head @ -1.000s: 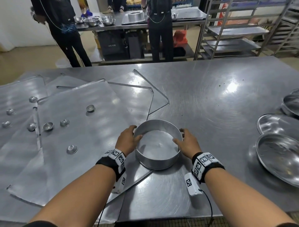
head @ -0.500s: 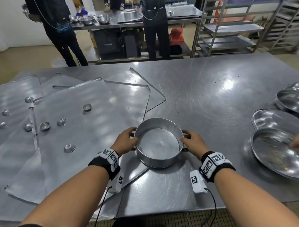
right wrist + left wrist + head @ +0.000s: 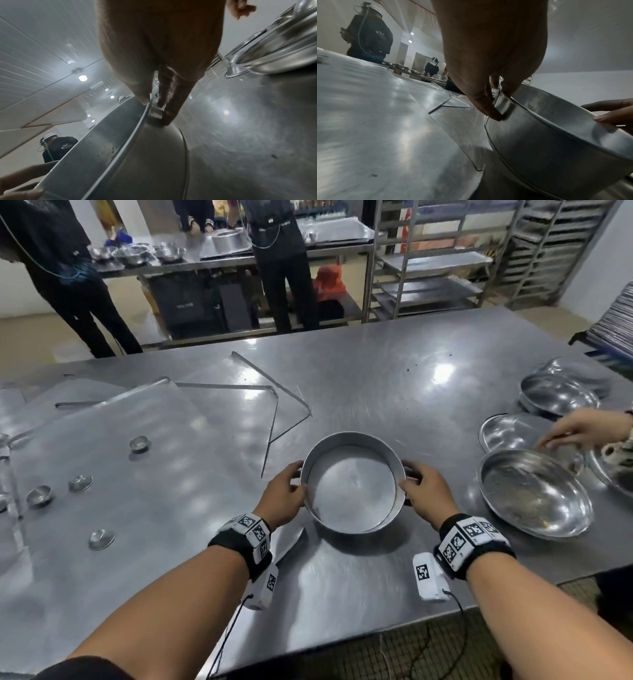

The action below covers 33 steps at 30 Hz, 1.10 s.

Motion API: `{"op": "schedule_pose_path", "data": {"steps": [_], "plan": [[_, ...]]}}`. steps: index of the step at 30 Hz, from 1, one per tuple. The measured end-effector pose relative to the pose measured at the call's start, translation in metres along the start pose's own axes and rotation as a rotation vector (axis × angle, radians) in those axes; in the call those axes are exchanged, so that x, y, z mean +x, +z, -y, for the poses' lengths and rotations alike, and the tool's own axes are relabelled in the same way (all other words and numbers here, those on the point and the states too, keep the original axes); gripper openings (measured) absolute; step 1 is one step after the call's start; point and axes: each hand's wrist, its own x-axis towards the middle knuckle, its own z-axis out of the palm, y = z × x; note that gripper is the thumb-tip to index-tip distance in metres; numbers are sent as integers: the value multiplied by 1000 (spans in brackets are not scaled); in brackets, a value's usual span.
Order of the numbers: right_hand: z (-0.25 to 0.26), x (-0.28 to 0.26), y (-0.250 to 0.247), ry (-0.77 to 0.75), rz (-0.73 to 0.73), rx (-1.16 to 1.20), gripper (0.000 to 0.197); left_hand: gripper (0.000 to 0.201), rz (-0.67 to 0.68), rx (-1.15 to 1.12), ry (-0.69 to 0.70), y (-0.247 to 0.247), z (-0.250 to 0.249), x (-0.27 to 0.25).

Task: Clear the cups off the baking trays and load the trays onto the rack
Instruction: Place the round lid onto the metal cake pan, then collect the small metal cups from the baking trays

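Note:
A round metal pan [image 3: 352, 491] with side handles is held between my hands, just above the bare table, right of the trays. My left hand [image 3: 296, 481] grips its left handle, thumb over the rim [image 3: 500, 102]. My right hand [image 3: 409, 477] grips the right handle the same way [image 3: 157, 109]. Flat baking trays [image 3: 154, 481] lie overlapped across the table's left half. Small metal cups stand on them: one far [image 3: 138, 443], two at the left [image 3: 80, 482] [image 3: 39, 495], one nearer [image 3: 101, 539]. A tray rack [image 3: 428, 268] stands beyond the table, back right.
Shallow steel bowls [image 3: 534, 498] [image 3: 558, 393] lie at the table's right end, where another person's hand [image 3: 579, 429] reaches over them. Two people stand at a far bench [image 3: 239, 254]. The table's front edge [image 3: 342, 642] is close to my forearms.
The pan has moved right, off the corner of the near tray and over bare table. Another person's hand has come in over the bowls on the right.

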Motion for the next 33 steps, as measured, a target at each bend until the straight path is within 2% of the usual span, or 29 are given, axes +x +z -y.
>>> {"op": "schedule_pose_path", "data": {"steps": [4,6,9,12,15,17,20,24,33], "plan": [[-9,-6,-12,20,-29,-48,36,50,61,30,-3,14,-7,2],[-10,-11,-13,16,-26,-73,45,55,79,40,-13,16,-4,4],[-7,-17,-12,56,-21,-119,39,53,108,70,-31,18,3,7],[-4,-16,-11,77,-26,-283,43,49,107,96,-51,19,6,7],[6,-12,-7,7,-67,-466,42,54,72,86,-70,16,9,9],[17,-8,1,-70,-93,-496,39,52,29,70,-68,10,8,8],[40,-3,22,-177,-64,-511,33,42,-45,78,-54,-4,12,5],[66,1,64,-275,42,-511,30,29,-148,92,-81,-35,29,-8],[106,-8,173,-407,275,-484,31,23,-322,127,-224,-114,80,-61]]}}
